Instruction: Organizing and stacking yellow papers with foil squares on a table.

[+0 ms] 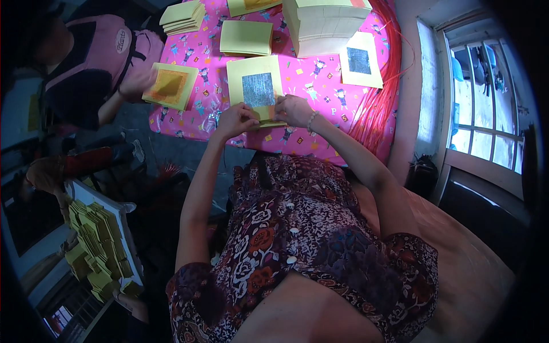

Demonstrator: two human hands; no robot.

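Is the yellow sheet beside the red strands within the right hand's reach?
Probably yes: only pink tablecloth lies between that yellow sheet and the right hand, occupied at the middle sheet.

Counted were the wearer's two hands (pixel 237 120), two silver-squared papers (pixel 257 89) and one tall paper block (pixel 326 27) in the upper half, one window (pixel 493 103) at right.

Your left hand (pixel 237 120) hides the yellow sheet (pixel 257 87)'s lower left corner; your right hand (pixel 294 110) covers part of its right edge. The tall paper stack (pixel 324 27) is cut off above.
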